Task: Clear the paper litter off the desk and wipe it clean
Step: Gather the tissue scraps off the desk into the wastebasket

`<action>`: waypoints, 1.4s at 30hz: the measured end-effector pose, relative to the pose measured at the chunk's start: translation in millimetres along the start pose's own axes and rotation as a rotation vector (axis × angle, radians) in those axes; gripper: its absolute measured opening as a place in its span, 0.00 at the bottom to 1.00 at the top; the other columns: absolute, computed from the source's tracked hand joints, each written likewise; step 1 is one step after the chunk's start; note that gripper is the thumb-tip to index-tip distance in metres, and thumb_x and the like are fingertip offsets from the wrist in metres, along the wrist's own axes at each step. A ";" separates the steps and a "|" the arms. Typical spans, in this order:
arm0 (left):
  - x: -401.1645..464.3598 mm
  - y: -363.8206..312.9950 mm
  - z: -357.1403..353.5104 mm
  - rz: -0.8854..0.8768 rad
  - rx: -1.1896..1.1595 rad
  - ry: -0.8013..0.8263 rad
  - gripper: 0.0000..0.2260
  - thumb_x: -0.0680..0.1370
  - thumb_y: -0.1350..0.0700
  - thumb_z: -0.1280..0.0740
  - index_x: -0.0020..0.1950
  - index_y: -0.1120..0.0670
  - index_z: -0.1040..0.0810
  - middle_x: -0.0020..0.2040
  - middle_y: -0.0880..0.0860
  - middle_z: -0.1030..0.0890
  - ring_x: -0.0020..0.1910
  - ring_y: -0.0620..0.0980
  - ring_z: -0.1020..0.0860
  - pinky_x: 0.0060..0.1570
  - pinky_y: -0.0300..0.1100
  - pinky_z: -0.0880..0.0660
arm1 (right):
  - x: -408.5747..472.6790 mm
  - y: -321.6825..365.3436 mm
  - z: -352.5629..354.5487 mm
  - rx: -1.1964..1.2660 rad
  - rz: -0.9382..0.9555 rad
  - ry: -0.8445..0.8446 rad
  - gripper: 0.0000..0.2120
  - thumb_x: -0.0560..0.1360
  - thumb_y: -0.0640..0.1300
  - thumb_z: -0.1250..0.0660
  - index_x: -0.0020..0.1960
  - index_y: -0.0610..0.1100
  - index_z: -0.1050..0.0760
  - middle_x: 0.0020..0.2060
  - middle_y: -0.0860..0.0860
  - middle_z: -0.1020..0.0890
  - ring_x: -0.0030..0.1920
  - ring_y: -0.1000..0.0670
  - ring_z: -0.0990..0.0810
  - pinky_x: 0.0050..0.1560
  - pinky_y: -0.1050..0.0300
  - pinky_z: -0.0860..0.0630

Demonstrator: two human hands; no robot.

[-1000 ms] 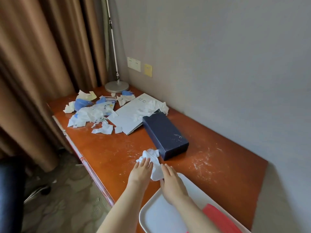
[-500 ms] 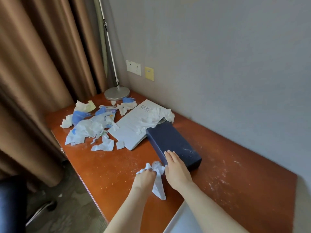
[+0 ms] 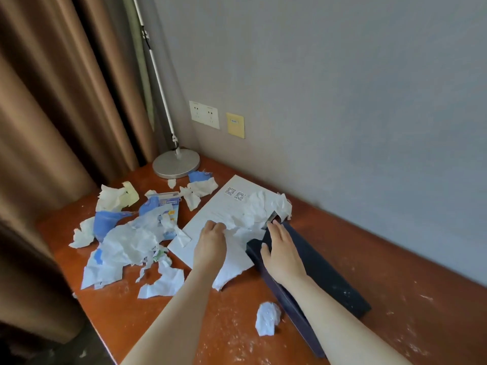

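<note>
Dusty desk [image 3: 395, 272] by grey wall; left hand [image 3: 210, 246] fingers pinch torn paper [image 3: 237, 248], right hand [image 3: 283, 252] fingers flat on dark box [image 3: 329, 275].

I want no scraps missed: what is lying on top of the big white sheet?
On the white sheet lies crumpled tissue, which the left hand pinches. Anything under the hand is hidden.
</note>
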State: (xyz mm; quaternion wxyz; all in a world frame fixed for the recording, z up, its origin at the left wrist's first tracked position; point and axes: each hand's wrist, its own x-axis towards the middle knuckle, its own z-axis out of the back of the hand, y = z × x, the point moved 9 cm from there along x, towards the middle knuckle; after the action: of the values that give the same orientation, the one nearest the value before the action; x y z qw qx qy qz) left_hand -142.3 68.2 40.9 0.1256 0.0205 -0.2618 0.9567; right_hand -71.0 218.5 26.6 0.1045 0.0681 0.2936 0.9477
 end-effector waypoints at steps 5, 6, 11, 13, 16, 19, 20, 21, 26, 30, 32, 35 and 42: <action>52.2 2.7 -36.2 -0.020 -0.215 0.054 0.13 0.81 0.60 0.43 0.64 0.58 0.28 0.66 0.55 0.32 0.62 0.54 0.29 0.63 0.40 0.29 | 67.8 -21.7 4.9 -0.084 -0.109 -0.036 0.29 0.79 0.46 0.42 0.76 0.45 0.49 0.76 0.44 0.48 0.76 0.45 0.54 0.73 0.54 0.49; 61.1 4.4 -45.5 -0.016 -0.258 0.079 0.13 0.82 0.59 0.44 0.64 0.59 0.28 0.67 0.55 0.33 0.63 0.54 0.29 0.62 0.40 0.31 | 79.2 -28.4 -0.1 -0.111 -0.149 -0.004 0.31 0.79 0.48 0.41 0.77 0.46 0.51 0.76 0.44 0.52 0.76 0.42 0.56 0.73 0.51 0.49; 81.1 -2.5 -81.5 -0.069 -0.346 0.198 0.11 0.82 0.57 0.48 0.61 0.58 0.31 0.67 0.50 0.33 0.56 0.46 0.31 0.53 0.35 0.37 | 104.6 -47.8 -28.3 -0.216 -0.268 0.198 0.40 0.75 0.59 0.39 0.77 0.53 0.60 0.76 0.45 0.62 0.76 0.39 0.57 0.72 0.45 0.44; 86.0 -5.0 -86.8 -0.087 -0.364 0.202 0.11 0.82 0.57 0.48 0.62 0.57 0.31 0.65 0.50 0.32 0.55 0.44 0.31 0.52 0.34 0.37 | 111.7 -51.3 -35.3 -0.217 -0.309 0.257 0.41 0.75 0.61 0.40 0.77 0.52 0.62 0.76 0.44 0.59 0.76 0.40 0.54 0.72 0.45 0.46; 87.0 -9.6 -98.8 -0.110 -0.383 0.230 0.10 0.82 0.59 0.47 0.60 0.57 0.31 0.62 0.52 0.29 0.56 0.49 0.29 0.55 0.39 0.33 | 114.7 -50.7 -41.0 -0.274 -0.310 0.311 0.36 0.77 0.57 0.42 0.77 0.45 0.55 0.77 0.45 0.53 0.74 0.40 0.45 0.71 0.48 0.43; 84.2 -17.3 -107.9 -0.131 -0.375 0.238 0.11 0.81 0.60 0.46 0.63 0.57 0.31 0.62 0.53 0.28 0.57 0.51 0.30 0.57 0.40 0.34 | 114.0 -42.7 -39.8 -0.329 -0.266 0.276 0.26 0.79 0.51 0.43 0.73 0.40 0.42 0.75 0.46 0.45 0.71 0.42 0.37 0.68 0.52 0.38; 83.0 -21.7 -111.1 -0.141 -0.369 0.250 0.12 0.80 0.61 0.44 0.63 0.57 0.31 0.62 0.54 0.28 0.58 0.52 0.30 0.57 0.40 0.34 | 113.6 -40.2 -41.1 -0.327 -0.265 0.274 0.24 0.79 0.49 0.43 0.72 0.39 0.39 0.75 0.46 0.43 0.70 0.42 0.35 0.66 0.52 0.36; 81.3 -27.7 -114.4 -0.177 -0.348 0.262 0.13 0.79 0.62 0.42 0.64 0.57 0.31 0.63 0.55 0.28 0.59 0.53 0.30 0.59 0.41 0.33 | 113.3 -37.3 -43.7 -0.310 -0.262 0.282 0.21 0.80 0.46 0.44 0.70 0.39 0.37 0.73 0.47 0.39 0.68 0.43 0.33 0.64 0.53 0.33; 82.6 -25.0 -117.5 -0.083 -0.460 0.208 0.12 0.79 0.51 0.42 0.48 0.37 0.20 0.45 0.40 0.18 0.49 0.42 0.21 0.46 0.36 0.25 | 109.6 -23.2 -55.2 -0.130 -0.244 0.304 0.16 0.80 0.39 0.45 0.66 0.41 0.31 0.60 0.46 0.23 0.59 0.46 0.24 0.60 0.50 0.26; 81.0 -20.0 -114.9 -0.030 -0.590 0.198 0.11 0.78 0.56 0.37 0.52 0.42 0.18 0.43 0.43 0.18 0.45 0.40 0.20 0.39 0.29 0.26 | 106.7 -20.5 -47.9 0.019 -0.294 0.213 0.17 0.79 0.38 0.46 0.66 0.43 0.29 0.58 0.45 0.21 0.58 0.45 0.23 0.54 0.57 0.26; 79.8 -18.4 -107.4 -0.028 -0.600 0.148 0.09 0.78 0.56 0.37 0.54 0.47 0.19 0.48 0.47 0.18 0.47 0.43 0.19 0.37 0.28 0.26 | 104.4 -18.2 -47.3 0.096 -0.313 0.192 0.17 0.80 0.39 0.47 0.65 0.44 0.29 0.58 0.45 0.21 0.57 0.45 0.23 0.48 0.62 0.29; 75.6 -24.8 -97.8 -0.085 -0.583 0.143 0.11 0.81 0.59 0.41 0.60 0.51 0.25 0.59 0.45 0.25 0.61 0.46 0.26 0.50 0.27 0.27 | 100.9 -16.7 -49.4 0.148 -0.319 0.197 0.17 0.80 0.38 0.48 0.64 0.44 0.28 0.57 0.45 0.20 0.57 0.46 0.22 0.48 0.63 0.30; 64.9 -24.2 -98.7 0.131 -0.849 0.362 0.14 0.82 0.61 0.46 0.61 0.45 0.28 0.49 0.39 0.28 0.45 0.36 0.26 0.37 0.26 0.26 | 78.9 -11.9 -51.9 0.210 -0.333 0.395 0.26 0.75 0.34 0.42 0.71 0.46 0.38 0.61 0.48 0.25 0.61 0.48 0.25 0.62 0.53 0.26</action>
State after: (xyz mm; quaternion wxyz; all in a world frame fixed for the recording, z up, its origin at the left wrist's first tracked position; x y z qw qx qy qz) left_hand -196.4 153.1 -25.5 0.1061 -0.2166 -0.6048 0.7590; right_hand -155.5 218.8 -17.3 0.1918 -0.1567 0.4122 0.8768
